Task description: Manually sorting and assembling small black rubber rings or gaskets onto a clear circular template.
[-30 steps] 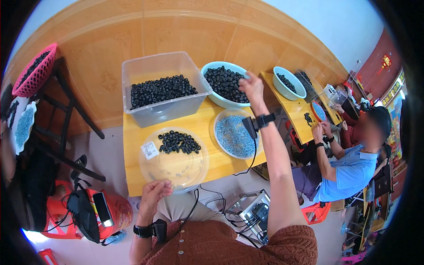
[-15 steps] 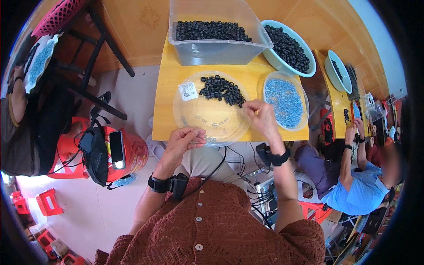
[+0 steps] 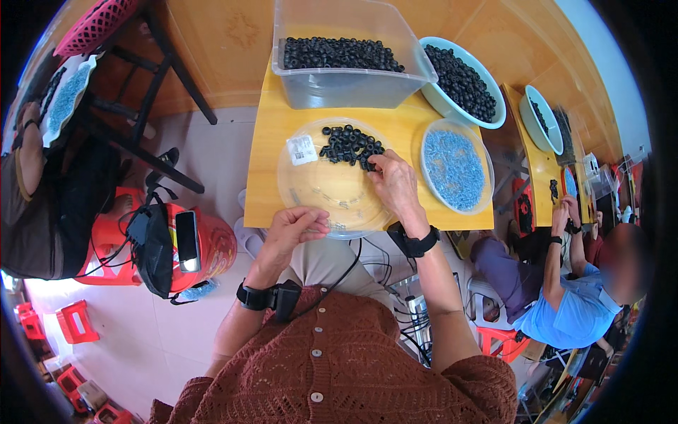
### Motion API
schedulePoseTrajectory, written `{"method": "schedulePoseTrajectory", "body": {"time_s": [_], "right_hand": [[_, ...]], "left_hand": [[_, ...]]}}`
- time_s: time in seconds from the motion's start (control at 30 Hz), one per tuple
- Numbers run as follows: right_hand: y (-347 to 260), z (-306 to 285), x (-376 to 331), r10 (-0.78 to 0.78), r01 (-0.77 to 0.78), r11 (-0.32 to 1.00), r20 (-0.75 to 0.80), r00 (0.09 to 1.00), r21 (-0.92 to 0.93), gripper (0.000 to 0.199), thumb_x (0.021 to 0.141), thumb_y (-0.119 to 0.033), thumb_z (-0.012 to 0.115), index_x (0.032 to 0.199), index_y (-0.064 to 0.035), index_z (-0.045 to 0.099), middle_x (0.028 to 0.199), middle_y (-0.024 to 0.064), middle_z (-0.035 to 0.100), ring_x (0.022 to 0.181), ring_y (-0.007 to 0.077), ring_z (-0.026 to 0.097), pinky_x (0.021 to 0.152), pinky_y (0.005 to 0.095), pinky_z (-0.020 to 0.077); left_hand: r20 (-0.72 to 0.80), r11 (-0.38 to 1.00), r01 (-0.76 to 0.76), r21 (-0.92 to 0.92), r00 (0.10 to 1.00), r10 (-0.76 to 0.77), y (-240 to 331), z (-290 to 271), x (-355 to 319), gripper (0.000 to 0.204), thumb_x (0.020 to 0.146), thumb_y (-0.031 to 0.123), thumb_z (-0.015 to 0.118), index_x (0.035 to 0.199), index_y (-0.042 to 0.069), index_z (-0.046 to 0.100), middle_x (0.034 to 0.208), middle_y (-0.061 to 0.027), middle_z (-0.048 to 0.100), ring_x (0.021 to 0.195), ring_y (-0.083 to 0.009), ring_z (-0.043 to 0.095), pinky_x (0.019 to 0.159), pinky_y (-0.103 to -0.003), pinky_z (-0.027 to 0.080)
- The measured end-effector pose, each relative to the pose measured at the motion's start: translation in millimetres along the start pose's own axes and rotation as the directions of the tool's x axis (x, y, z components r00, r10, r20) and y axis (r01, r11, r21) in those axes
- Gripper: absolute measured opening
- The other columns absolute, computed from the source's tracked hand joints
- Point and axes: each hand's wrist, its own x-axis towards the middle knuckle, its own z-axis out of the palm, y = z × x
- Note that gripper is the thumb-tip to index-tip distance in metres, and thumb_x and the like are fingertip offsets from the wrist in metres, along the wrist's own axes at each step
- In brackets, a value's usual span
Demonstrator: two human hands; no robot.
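Note:
A round clear plastic lid (image 3: 296,185) lies on the table with a pile of small black ring-shaped parts (image 3: 347,145) on its far side. My right hand (image 3: 397,185) reaches over the lid, thumb and forefinger closed at a black part on the pile's right edge. At the lid's near left rim my left hand (image 3: 299,226) keeps its fingertips pinched together; whatever they hold is too small to make out. A few tiny clear or silvery pieces (image 3: 337,227) lie on the lid beside those fingertips. To the right stands a shallow clear tray of small light-blue pieces (image 3: 453,169).
A clear plastic bin (image 3: 353,95) of black parts stands at the table's back. Beside it is a pale green basin (image 3: 500,113), also holding black parts. A person in a blue shirt (image 3: 565,311) works at another table on the right. A phone (image 3: 187,242) rests on a red stool at left.
My right hand has moved left and inward from the lid's right rim to the edge of the black pile. The left hand stays pinched in nearly the same place.

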Motion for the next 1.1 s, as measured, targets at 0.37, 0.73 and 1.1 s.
{"method": "schedulePoseTrajectory", "body": {"time_s": [0.37, 0.73, 1.1], "right_hand": [[7, -10, 5, 0.091, -0.099, 0.986, 0.065, 0.994, 0.136, 0.02, 0.066, 0.003, 0.057, 0.084, -0.0024, 0.065, 0.075, 0.0125, 0.058, 0.073, 0.0304, 0.058, 0.065, 0.0372, 0.046], [6, 1, 37, -0.105, 0.124, 0.987, 0.164, 0.981, -0.107, 0.021, 0.067, 0.002, 0.056, 0.086, -0.0045, 0.064, 0.081, 0.013, 0.056, 0.076, 0.0332, 0.058, 0.069, 0.0409, 0.047], [5, -5, 31, -0.079, 0.075, 0.997, 0.105, 0.991, 0.035, 0.014, 0.069, 0.001, 0.057, 0.082, -0.0026, 0.06, 0.081, 0.0121, 0.055, 0.075, 0.0326, 0.057, 0.066, 0.0402, 0.0467]], "left_hand": [[-0.018, 1.0, 0.005, 0.003, 1.0, -0.005, 3, 1, 0, 0.025, 0.089, 0.018, 0.051, 0.098, -0.003, 0.06, 0.086, -0.009, 0.063, 0.076, -0.0144, 0.062, 0.07, -0.025, 0.052], [-0.016, 1.0, -0.003, 0.007, 1.0, 0.003, -1, 2, 0, 0.025, 0.089, 0.018, 0.051, 0.098, -0.004, 0.06, 0.086, -0.0098, 0.063, 0.075, -0.0144, 0.063, 0.069, -0.025, 0.052], [-0.022, 1.0, -0.016, -0.009, 1.0, 0.016, 0, 0, 4, 0.024, 0.089, 0.018, 0.051, 0.097, -0.003, 0.059, 0.085, -0.0099, 0.063, 0.073, -0.0139, 0.063, 0.067, -0.024, 0.052]]}}
